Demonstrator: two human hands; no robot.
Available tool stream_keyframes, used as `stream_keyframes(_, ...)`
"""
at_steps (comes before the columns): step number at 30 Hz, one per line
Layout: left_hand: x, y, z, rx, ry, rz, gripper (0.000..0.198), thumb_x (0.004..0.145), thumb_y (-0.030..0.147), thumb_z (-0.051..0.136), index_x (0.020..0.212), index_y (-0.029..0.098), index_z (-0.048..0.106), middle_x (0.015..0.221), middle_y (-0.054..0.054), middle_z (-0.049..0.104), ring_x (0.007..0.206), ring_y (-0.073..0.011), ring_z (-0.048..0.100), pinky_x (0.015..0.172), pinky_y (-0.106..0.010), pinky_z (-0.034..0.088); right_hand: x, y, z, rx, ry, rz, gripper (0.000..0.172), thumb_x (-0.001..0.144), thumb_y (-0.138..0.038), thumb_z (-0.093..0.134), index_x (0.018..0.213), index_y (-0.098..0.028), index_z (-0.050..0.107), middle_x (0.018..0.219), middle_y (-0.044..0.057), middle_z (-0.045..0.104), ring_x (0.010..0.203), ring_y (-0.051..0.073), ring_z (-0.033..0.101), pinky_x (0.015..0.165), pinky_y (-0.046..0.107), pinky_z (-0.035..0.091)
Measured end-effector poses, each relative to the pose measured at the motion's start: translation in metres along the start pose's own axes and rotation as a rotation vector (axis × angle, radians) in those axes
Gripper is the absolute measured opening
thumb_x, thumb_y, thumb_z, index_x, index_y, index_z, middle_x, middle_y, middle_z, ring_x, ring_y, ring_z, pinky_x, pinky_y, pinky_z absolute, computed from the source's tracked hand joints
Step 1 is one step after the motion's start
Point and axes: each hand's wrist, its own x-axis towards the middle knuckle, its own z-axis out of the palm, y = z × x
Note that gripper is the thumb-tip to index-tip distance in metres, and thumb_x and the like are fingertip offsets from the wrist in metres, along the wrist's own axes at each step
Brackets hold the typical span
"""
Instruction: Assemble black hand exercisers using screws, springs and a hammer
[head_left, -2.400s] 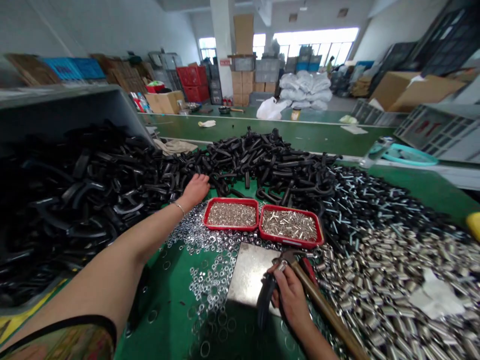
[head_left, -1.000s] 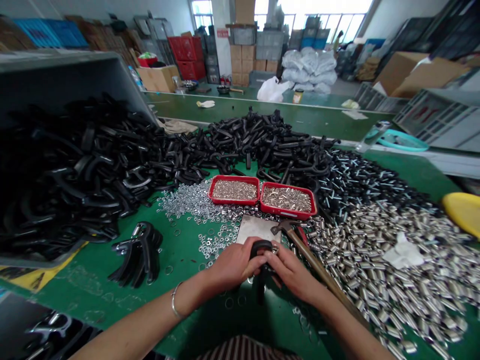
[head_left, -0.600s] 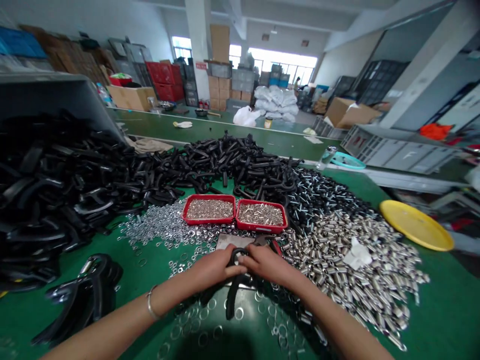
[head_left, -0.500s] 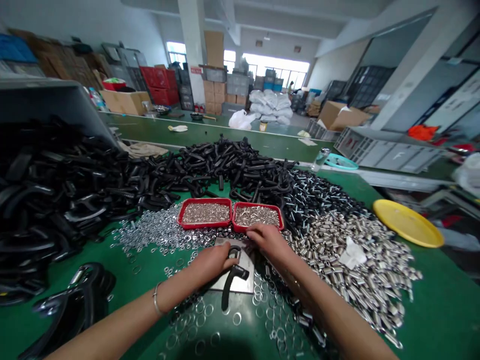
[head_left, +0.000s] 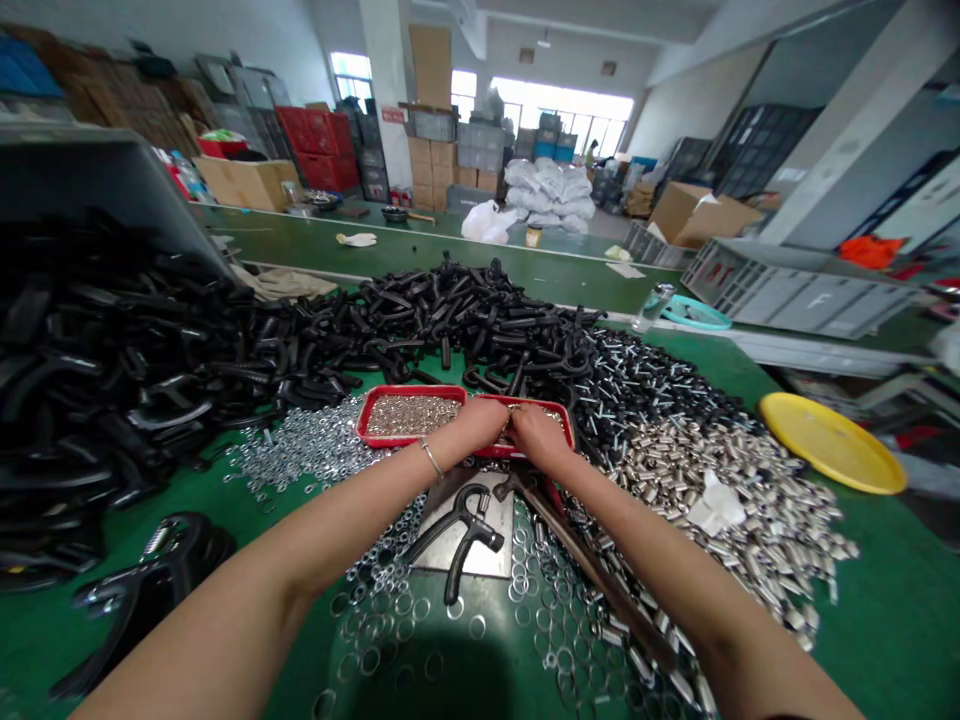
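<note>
My left hand (head_left: 484, 422) is at the right red tray (head_left: 504, 450), its fingers closed and pointing down among small metal pins. Close beside it, my right hand (head_left: 538, 432) is closed too, fingertips down in the same tray. What either pinches is too small to make out. A black hand grip strengthener (head_left: 469, 530) with a coil spring lies on a metal plate (head_left: 491, 565) below my wrists, touched by neither hand. A hammer (head_left: 570, 540) rests along the plate's right side, partly under my right forearm.
The left red tray (head_left: 367, 440) holds small metal pins. Around lie black handles (head_left: 465, 320), nuts (head_left: 300, 455), springs (head_left: 690, 500), bolts (head_left: 645, 385) and loose rings (head_left: 375, 640). A yellow lid (head_left: 832, 445) lies at right; an assembled grip strengthener (head_left: 150, 600) at left.
My left hand has let go of the grip strengthener and moved up to the right tray. My right hand has moved slightly further in. The grip strengthener now lies alone, its two handles spread.
</note>
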Motion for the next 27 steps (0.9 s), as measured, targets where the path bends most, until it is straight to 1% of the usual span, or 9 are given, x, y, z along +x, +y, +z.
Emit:
stream_keyframes(6,-0.013,-0.01,-0.001,0.059,-0.012,-0.04,0.014,0.084,0.019,0.061,0.08,0.014,0.073,0.088,-0.016,0.073,0.095,-0.0303,0.067,0.087,-0.036,0.048,-0.003,0.002,0.005,0.094,0.082,0.001,0.016,0.096,-0.02,0.046,0.096,-0.014,0.06,0.106,0.019,0.065,0.103,0.028,0.058,0.085,0.036,0.043)
stream_keyframes(9,-0.017,-0.011,-0.007,0.037,0.013,-0.02,0.014,0.085,0.023,0.061,0.089,0.017,0.073,0.096,-0.011,0.074,0.094,-0.0253,0.067,0.083,-0.032,0.049,-0.003,0.003,0.001,0.15,0.138,0.048,0.018,0.097,-0.023,0.041,0.1,-0.015,0.056,0.097,0.016,0.066,0.09,0.025,0.06,0.077,0.034,0.044)
stream_keyframes(12,-0.023,-0.01,-0.01,-0.114,0.099,-0.027,0.015,0.085,0.021,0.059,0.092,0.016,0.072,0.094,-0.007,0.074,0.088,-0.0206,0.067,0.079,-0.028,0.048,-0.014,0.007,-0.009,0.352,0.274,0.147,0.019,0.097,-0.028,0.041,0.103,-0.015,0.053,0.086,0.008,0.065,0.073,0.02,0.059,0.067,0.03,0.044)
stream_keyframes(14,-0.036,-0.009,-0.008,-0.27,0.208,-0.031,0.016,0.087,0.022,0.058,0.093,0.015,0.071,0.093,-0.007,0.073,0.087,-0.0191,0.066,0.08,-0.028,0.048,-0.029,0.007,-0.015,0.536,0.313,0.139,0.016,0.094,-0.031,0.048,0.098,-0.018,0.056,0.084,0.005,0.065,0.072,0.018,0.059,0.068,0.029,0.044)
stream_keyframes(16,-0.061,-0.008,-0.005,-0.39,0.249,-0.035,0.015,0.088,0.024,0.057,0.092,0.015,0.069,0.091,-0.006,0.072,0.085,-0.0181,0.065,0.079,-0.029,0.048,-0.047,0.003,-0.018,0.633,0.208,0.026,0.015,0.093,-0.032,0.052,0.09,-0.02,0.061,0.085,0.004,0.065,0.078,0.019,0.06,0.074,0.031,0.046)
stream_keyframes(18,-0.093,-0.008,0.0,-0.447,0.193,-0.05,0.013,0.089,0.024,0.057,0.089,0.016,0.068,0.087,-0.004,0.071,0.081,-0.0174,0.064,0.078,-0.029,0.047,-0.065,-0.006,-0.015,0.651,0.05,-0.102,0.014,0.093,-0.028,0.054,0.087,-0.021,0.065,0.088,0.004,0.066,0.085,0.02,0.061,0.081,0.033,0.046)
stream_keyframes(20,-0.126,-0.01,0.005,-0.439,0.152,-0.079,0.011,0.088,0.024,0.058,0.085,0.018,0.067,0.087,-0.004,0.069,0.083,-0.0182,0.063,0.08,-0.031,0.047,-0.077,-0.016,-0.007,0.661,-0.041,-0.142,0.012,0.093,-0.023,0.054,0.092,-0.021,0.066,0.093,0.005,0.068,0.09,0.02,0.062,0.084,0.034,0.047)
stream_keyframes(23,-0.163,-0.016,0.015,-0.384,0.168,-0.128,0.011,0.087,0.025,0.061,0.081,0.019,0.067,0.09,-0.004,0.066,0.09,-0.0203,0.061,0.086,-0.035,0.046,-0.081,-0.027,0.007,0.672,-0.103,-0.095,0.01,0.092,-0.022,0.055,0.092,-0.02,0.065,0.091,0.005,0.068,0.085,0.019,0.063,0.08,0.032,0.047)
stream_keyframes(27,-0.178,-0.022,0.028,-0.404,0.196,-0.171,0.011,0.087,0.024,0.062,0.081,0.018,0.068,0.088,-0.004,0.063,0.089,-0.0197,0.06,0.085,-0.034,0.046,-0.071,-0.032,0.02,0.578,-0.069,-0.109,0.013,0.093,-0.026,0.057,0.084,-0.02,0.064,0.086,0.004,0.066,0.084,0.02,0.061,0.08,0.032,0.046)
